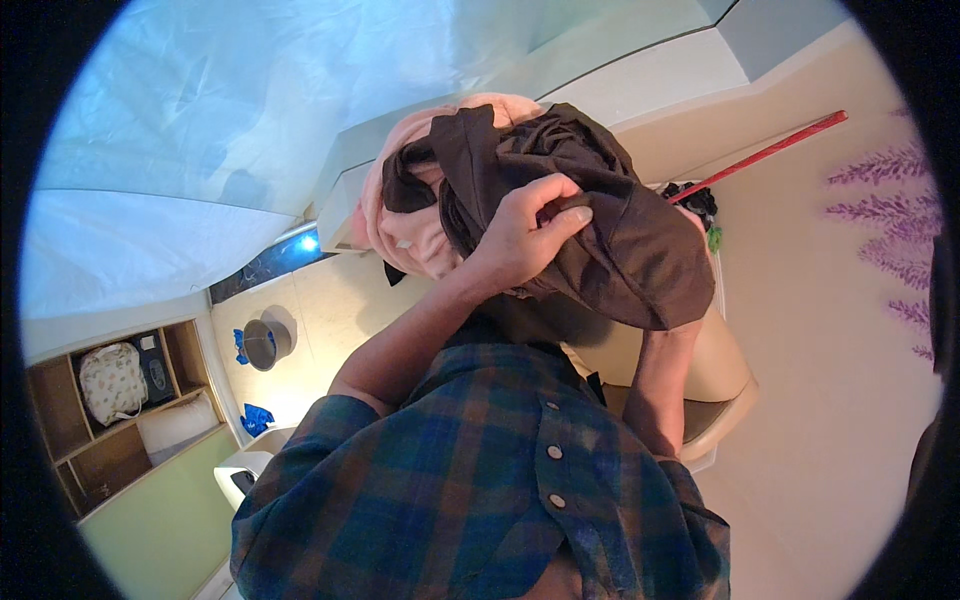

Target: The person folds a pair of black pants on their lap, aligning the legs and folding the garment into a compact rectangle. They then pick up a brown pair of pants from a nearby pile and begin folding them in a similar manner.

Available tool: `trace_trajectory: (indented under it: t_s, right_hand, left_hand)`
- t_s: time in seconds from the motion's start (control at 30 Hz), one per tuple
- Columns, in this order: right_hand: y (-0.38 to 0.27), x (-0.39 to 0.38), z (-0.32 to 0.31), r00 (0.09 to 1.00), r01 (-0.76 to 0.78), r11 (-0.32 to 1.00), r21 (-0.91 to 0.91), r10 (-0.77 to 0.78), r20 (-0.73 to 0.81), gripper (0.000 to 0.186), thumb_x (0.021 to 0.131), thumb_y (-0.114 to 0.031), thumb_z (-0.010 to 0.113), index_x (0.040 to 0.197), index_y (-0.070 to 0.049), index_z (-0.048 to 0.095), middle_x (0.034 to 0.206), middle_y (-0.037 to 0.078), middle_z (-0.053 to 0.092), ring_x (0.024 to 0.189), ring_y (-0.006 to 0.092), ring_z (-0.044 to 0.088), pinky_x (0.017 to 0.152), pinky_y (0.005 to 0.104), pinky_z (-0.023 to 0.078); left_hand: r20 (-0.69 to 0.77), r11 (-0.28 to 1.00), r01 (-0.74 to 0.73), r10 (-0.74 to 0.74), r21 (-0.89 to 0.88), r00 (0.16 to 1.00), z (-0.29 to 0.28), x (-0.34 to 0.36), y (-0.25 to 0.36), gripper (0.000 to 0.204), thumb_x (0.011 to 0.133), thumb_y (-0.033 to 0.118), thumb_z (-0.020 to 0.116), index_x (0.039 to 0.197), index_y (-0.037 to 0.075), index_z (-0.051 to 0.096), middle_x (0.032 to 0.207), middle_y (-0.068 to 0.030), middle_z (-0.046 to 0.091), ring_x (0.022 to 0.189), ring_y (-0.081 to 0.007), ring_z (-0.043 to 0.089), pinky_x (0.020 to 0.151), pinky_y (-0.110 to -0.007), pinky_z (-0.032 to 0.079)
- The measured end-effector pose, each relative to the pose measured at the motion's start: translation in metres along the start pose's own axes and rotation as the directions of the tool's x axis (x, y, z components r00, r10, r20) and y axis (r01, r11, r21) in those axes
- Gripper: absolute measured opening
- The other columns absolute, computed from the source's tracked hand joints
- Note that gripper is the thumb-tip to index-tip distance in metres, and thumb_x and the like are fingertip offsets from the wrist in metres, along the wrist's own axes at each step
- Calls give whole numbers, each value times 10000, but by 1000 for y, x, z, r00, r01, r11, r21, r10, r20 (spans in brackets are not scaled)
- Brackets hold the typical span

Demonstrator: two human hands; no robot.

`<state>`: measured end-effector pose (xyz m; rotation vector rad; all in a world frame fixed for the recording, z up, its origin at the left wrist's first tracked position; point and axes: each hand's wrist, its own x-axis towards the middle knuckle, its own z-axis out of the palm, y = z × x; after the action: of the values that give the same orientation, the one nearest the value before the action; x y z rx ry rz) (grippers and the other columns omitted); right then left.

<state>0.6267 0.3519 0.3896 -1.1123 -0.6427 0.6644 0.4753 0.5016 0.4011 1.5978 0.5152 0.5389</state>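
A dark brown cloth garment (640, 240) hangs bunched in front of me. My left hand (525, 235) pinches a fold of it between thumb and fingers. My right forearm rises from below and goes in under the garment's lower right part, so that hand and its fingers are hidden by the cloth. Behind and to the left of the brown garment, a pink fleecy cloth (425, 238) lies in a heap, partly covered by brown folds.
Right of the garment, a red stick (765, 155) slants up along the wall. A beige curved seat (728, 375) stands below it. At left are a grey bucket (261, 345), a blue plastic bag (257, 418) and a wooden shelf unit (122, 458). Translucent sheeting (230, 110) spans the upper left.
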Motion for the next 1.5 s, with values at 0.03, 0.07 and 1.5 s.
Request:
trace_trajectory:
  t_s: [0.03,0.07,1.5]
  right_hand:
    - [-3,-3,4,1000,-22,993,112,20,21,387,909,-166,591,1231,44,548,1201,123,611,1087,186,591,954,324,464]
    - [-6,-5,6,998,-43,974,221,35,43,385,907,-167,597,1224,45,553,1201,116,614,1084,182,591,958,321,459]
    - [3,67,49,908,337,724,-602,-80,412,335,856,-45,634,1188,-70,597,1088,115,588,888,236,604,762,327,507]
  left_hand:
    - [-46,998,-50,49,-26,998,0,0,-4,156,882,134,657,963,24,583,807,11,530,771,-62,488,694,-228,423]
    - [-92,993,-105,100,-49,991,0,2,-2,123,885,111,646,952,27,586,796,35,519,767,-45,473,689,-217,415]
    - [96,528,-431,705,-732,702,-69,-10,98,109,843,149,623,832,68,552,875,-143,609,826,-208,572,895,-349,422]
